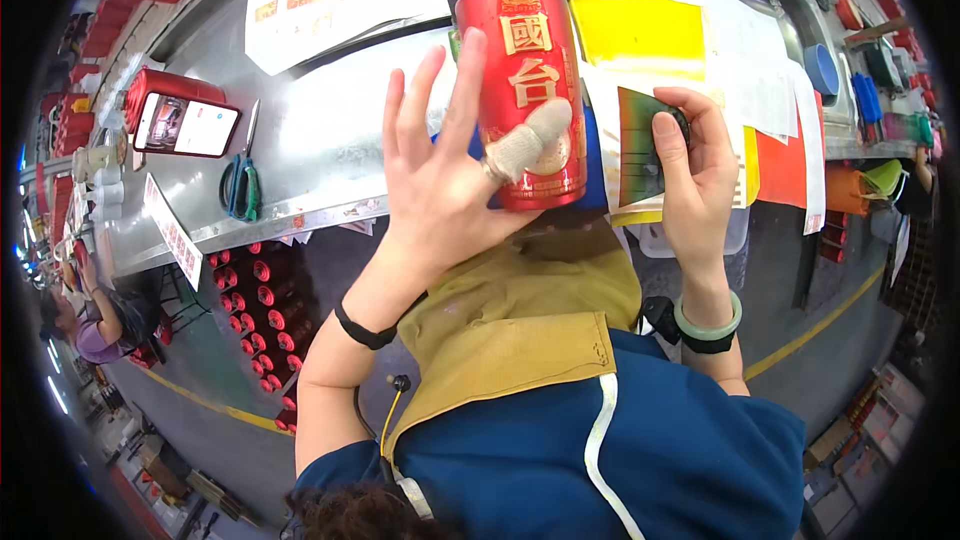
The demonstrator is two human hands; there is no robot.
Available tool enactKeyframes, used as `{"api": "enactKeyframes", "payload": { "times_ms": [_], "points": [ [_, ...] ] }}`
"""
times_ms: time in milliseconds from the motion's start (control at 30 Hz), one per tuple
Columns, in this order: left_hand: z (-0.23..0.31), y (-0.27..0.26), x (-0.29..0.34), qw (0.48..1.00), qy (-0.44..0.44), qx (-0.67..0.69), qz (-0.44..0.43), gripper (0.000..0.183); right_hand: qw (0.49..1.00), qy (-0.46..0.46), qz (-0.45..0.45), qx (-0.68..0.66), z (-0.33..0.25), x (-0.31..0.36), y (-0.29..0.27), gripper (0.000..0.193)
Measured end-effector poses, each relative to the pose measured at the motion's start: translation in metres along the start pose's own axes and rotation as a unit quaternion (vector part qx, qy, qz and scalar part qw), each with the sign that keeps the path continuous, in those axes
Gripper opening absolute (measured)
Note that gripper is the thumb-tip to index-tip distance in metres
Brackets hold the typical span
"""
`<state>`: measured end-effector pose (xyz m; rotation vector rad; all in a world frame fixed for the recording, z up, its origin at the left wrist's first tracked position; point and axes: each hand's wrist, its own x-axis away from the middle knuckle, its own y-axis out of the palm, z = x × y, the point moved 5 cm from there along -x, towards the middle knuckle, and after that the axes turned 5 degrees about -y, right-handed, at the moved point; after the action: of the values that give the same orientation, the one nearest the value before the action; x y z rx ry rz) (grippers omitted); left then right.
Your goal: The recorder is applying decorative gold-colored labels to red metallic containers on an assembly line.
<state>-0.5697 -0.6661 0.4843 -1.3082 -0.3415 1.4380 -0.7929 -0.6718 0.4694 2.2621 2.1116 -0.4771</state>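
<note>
A red bottle [530,70] with raised gold lettering and a dark neck lies in front of me, its neck pointing away. A blue support [594,155] shows beside its lower end. Across the bottle's lower front rests the index finger of my left hand [440,180], wrapped in a pale cloth finger cot. The other fingers of that hand are spread apart, and its thumb reaches under the bottle's base. Just right of the bottle, my right hand [700,165] pinches a thin, dark, flat scraper-like piece [638,145] between thumb and fingers. The scraper and bottle are apart.
On the metal table [310,150] at left lie a phone [186,125], scissors [241,175] and printed sheets [340,0]. Yellow sheets [640,35] and papers cover the right side. Several red bottles [265,295] stand below the table. A person [100,325] sits far left.
</note>
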Motion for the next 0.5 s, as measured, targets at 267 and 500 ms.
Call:
{"api": "enactKeyframes", "payload": {
  "times_ms": [267,500],
  "points": [
    [-0.006,0.011,0.042,0.997,0.002,0.029,0.076,0.077,0.999,-0.017,-0.036,0.024,-0.012,-0.009,-0.002,0.030],
    [0.015,0.011,0.020,0.999,-0.020,-0.022,0.029,0.062,0.992,-0.110,0.008,0.062,-0.033,-0.036,0.006,0.031]
  ]
}}
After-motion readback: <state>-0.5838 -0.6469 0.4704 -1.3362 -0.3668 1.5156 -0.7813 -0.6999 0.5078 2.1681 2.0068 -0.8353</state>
